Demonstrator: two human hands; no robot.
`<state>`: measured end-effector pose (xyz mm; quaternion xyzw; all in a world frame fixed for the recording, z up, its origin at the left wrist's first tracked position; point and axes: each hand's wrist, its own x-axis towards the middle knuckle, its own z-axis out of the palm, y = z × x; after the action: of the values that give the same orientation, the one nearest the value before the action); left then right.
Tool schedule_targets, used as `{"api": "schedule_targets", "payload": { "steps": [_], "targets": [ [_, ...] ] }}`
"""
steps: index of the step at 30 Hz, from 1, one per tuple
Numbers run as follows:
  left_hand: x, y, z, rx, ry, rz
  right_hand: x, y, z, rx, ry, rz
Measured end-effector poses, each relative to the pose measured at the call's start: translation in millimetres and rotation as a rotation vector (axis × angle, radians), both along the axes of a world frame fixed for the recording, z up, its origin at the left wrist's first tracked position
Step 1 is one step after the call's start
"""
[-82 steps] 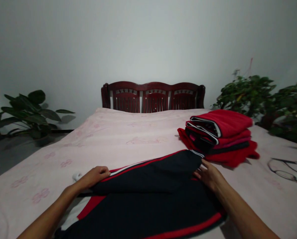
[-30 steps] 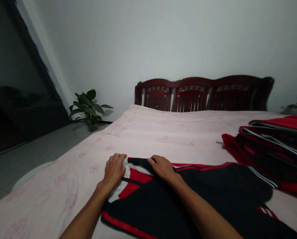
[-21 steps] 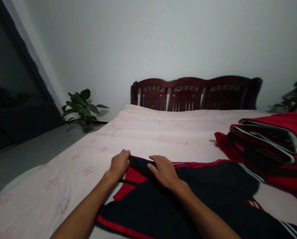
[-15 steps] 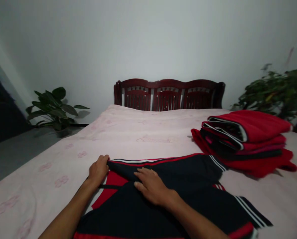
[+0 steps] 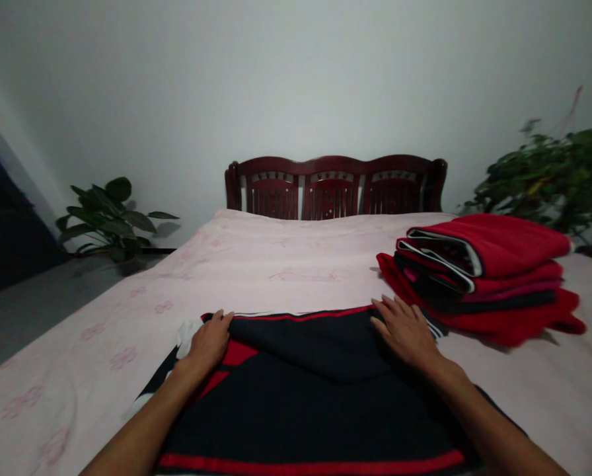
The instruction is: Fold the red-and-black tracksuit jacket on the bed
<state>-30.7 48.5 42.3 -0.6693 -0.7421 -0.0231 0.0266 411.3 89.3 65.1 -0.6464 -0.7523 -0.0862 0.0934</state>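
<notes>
A dark navy garment (image 5: 296,403) with red piping and white-striped ends lies across the near part of the bed, its far side folded over in a band. At the far left corner, my left hand (image 5: 211,340) has its fingers closed on the folded edge. Red and white fabric shows just beside that hand. My right hand (image 5: 405,330) lies on the far right part of the garment, fingers outstretched and slightly apart at the red-piped edge. My right forearm hides part of the garment's right side.
A stack of folded red and dark clothes (image 5: 494,277) stands on the bed to the right. The pale pink flowered bedspread (image 5: 296,258) reaches a dark wooden headboard (image 5: 335,185). Potted plants flank the bed, one at left (image 5: 110,218) and one at right (image 5: 538,178).
My right hand has moved right, from the garment's middle to its far right part. My left hand has shifted slightly right. The folded band looks wider, and the striped ends are now mostly hidden.
</notes>
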Motion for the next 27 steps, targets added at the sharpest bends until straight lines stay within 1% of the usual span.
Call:
{"api": "schedule_targets", "payload": {
  "steps": [2,5,6,8,9,11,13,14,15,17,19,21,23,25,27],
  "targets": [
    [-1,1,-7.0,0.003,0.007,0.007,3,4,-9.6,-0.078,0.005,-0.025],
    [-10,2,-10.8,-0.006,0.017,-0.009,16,11,-20.6,-0.183,0.128,-0.017],
    [-14,2,-9.3,-0.017,0.018,-0.02,23,13,-22.3,-0.18,0.189,0.004],
    [-19,0,-2.0,-0.045,0.022,-0.025,40,18,-23.1,-0.116,0.306,0.018],
    [-20,-1,3.3,-0.055,0.029,-0.012,50,20,-22.9,-0.07,0.351,-0.009],
    [-15,-5,14.2,-0.048,0.053,0.037,69,23,-22.9,-0.002,0.404,-0.13],
    [-3,-9,21.6,-0.002,0.084,0.051,84,28,-24.0,-0.013,0.438,-0.252],
    [5,-11,22.7,0.022,0.09,0.021,89,30,-24.6,-0.039,0.452,-0.288],
    [14,-12,21.8,0.038,0.08,-0.027,92,32,-25.0,-0.066,0.462,-0.31],
    [29,-15,15.0,0.042,0.027,-0.121,93,36,-24.0,-0.111,0.461,-0.315],
    [37,-15,5.1,0.023,-0.032,-0.145,89,37,-20.6,-0.144,0.452,-0.333],
    [36,-13,-3.7,0.019,-0.063,-0.124,84,34,-16.7,-0.172,0.462,-0.374],
    [29,-11,-9.3,0.032,-0.088,-0.117,80,30,-14.6,-0.185,0.499,-0.41],
    [20,-8,-12.8,0.052,-0.113,-0.114,79,28,-15.6,-0.19,0.601,-0.385],
    [14,-6,-16.7,0.066,-0.126,-0.101,79,28,-18.8,-0.176,0.727,-0.317]
  ]
}}
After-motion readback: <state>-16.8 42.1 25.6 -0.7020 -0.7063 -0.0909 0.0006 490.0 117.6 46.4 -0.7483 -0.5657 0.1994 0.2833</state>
